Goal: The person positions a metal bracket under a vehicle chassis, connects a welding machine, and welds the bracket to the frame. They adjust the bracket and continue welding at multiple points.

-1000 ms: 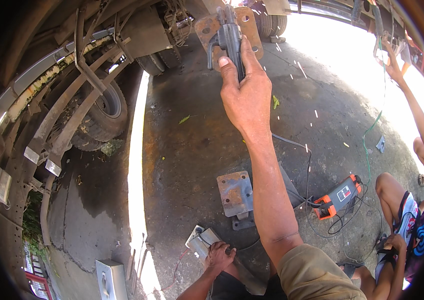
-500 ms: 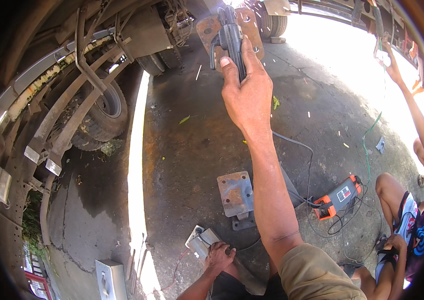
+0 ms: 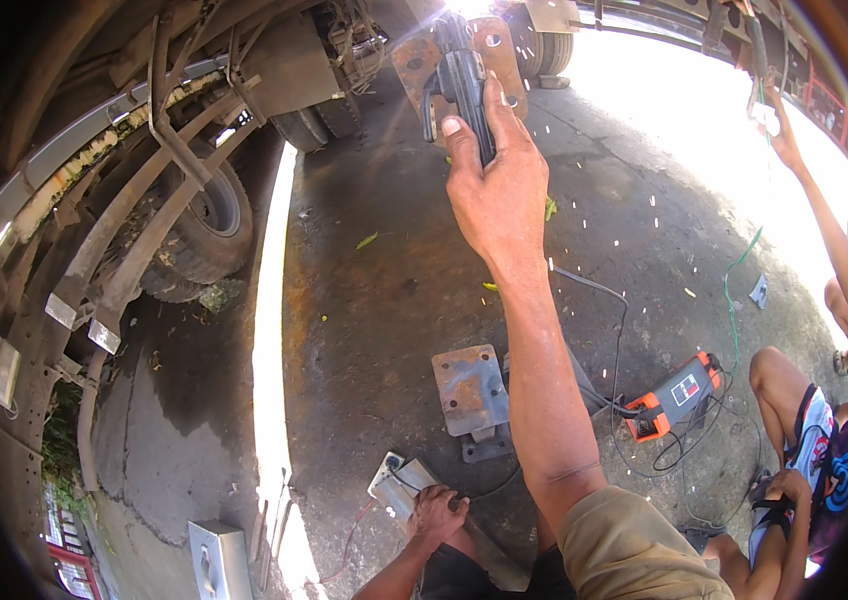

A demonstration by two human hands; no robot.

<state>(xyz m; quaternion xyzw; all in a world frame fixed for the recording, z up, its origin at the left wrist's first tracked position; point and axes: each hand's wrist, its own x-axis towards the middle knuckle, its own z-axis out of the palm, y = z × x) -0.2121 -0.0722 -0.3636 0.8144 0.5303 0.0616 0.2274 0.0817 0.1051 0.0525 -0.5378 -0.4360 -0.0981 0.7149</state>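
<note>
My right hand (image 3: pixel 497 190) is raised at the top middle, closed round a black welding electrode holder (image 3: pixel 466 95) with a side lever. Just behind the holder is a rusty steel plate (image 3: pixel 506 62) with bolt holes. A bright arc glare shows at the top edge, and sparks fly down past my forearm. Low in the view, my left hand (image 3: pixel 437 515) rests with curled fingers by my knee, beside a grey metal box (image 3: pixel 399 487) with a black lead; what its fingers hold, if anything, is hidden. A second holed steel plate (image 3: pixel 471 388) lies on the ground ahead of my knees.
An orange and grey welding machine (image 3: pixel 672 397) with cables stands to the right. A seated person (image 3: pixel 794 450) is at the right edge; a raised arm (image 3: pixel 824 200) shows above. Truck frame parts and a tyre (image 3: pixel 209 225) fill the left. A silver box (image 3: pixel 221 562) stands lower left.
The glare at the top edge has grown, and the sparks have spread further over the ground. My right hand and the holder have dropped very slightly; my left hand stays in place.
</note>
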